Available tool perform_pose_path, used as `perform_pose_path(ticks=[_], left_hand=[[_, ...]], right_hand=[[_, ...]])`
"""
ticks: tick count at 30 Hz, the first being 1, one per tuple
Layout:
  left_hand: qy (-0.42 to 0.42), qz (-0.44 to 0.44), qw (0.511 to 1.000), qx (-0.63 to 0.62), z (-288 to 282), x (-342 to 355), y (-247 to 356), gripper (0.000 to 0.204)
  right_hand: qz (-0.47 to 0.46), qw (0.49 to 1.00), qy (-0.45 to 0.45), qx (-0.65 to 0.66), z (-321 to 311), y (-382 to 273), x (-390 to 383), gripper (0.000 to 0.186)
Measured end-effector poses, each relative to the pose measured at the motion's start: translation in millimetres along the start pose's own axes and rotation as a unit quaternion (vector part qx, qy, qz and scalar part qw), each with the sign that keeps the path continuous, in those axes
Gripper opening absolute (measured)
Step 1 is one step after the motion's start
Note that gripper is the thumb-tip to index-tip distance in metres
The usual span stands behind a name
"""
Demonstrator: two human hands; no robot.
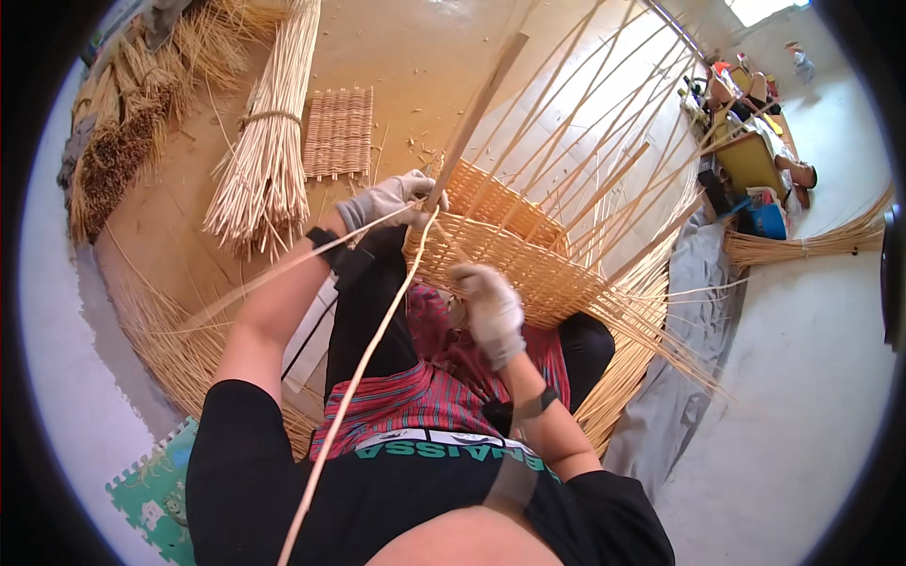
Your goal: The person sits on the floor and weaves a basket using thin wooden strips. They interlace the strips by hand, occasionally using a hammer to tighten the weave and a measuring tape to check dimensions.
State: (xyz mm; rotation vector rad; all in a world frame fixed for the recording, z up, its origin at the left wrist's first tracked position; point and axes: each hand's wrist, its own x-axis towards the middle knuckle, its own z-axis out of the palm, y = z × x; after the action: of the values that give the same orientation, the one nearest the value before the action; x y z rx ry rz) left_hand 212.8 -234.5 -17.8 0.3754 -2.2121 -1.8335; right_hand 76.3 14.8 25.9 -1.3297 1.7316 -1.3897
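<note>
A half-woven wicker basket (505, 255) rests tilted across my lap, its long upright stakes (566, 113) fanning out to the far right. My left hand (392, 200), in a pale work glove, is closed on the basket's left corner, beside a flat wooden stake (486, 94). From that corner a long pale rod (363, 363) runs down over my lap and past the lower edge. My gloved right hand (491, 307) is in front of the near wall, slightly blurred, its fingers closed on a thin wicker strand that leads up to the corner.
A tied bundle of peeled rods (264, 156) and a square woven panel (338, 134) lie on the floor ahead. Darker bundles (123, 141) lean at the far left. Loose rods spread on both sides. A cluttered chair (746, 156) stands at the far right, near a grey sheet (675, 330).
</note>
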Motion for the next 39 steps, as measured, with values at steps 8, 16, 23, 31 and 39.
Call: perform_pose_path(ticks=[8,16,23,31,39], left_hand=[[0.290,-0.066,0.932,-0.205,71,-2,-7,0.026],[0.495,-0.002,0.851,-0.177,108,26,-25,0.011],[0.519,-0.001,0.819,-0.244,118,33,-18,0.019],[0.501,-0.056,0.829,-0.242,111,30,-9,0.023],[0.597,-0.074,0.779,-0.175,126,35,-12,0.018]], right_hand=[[-0.157,0.949,0.173,-0.214,3,-11,127,0.043],[0.026,0.972,0.179,0.149,-33,35,81,0.050],[-0.055,0.972,0.037,-0.225,-20,43,15,0.053],[0.013,0.976,0.103,0.190,-12,-3,133,0.072],[0.158,0.927,0.180,0.289,-87,92,-4,0.010]])
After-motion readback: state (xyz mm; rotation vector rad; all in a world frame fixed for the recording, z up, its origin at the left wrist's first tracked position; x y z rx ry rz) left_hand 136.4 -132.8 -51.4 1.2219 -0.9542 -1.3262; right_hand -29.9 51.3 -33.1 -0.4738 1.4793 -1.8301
